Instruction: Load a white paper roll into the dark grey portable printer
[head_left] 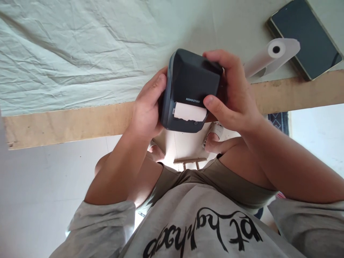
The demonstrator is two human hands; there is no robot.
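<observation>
Paper (190, 112) pokes from the label printer (189, 91), both hands' fingers, left hand (146, 107) and right hand (232, 93), grasping it.

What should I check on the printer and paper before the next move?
1. Printer held by both hands: ok; left hand and right hand grip its sides.
2. Paper showing at the slot: ok.
3. Lid fully latched: cannot tell.
4. Right thumb off the paper: not ok; it touches the strip's end.
5. Spare roll on the table: ok, lying beside the phone.
</observation>
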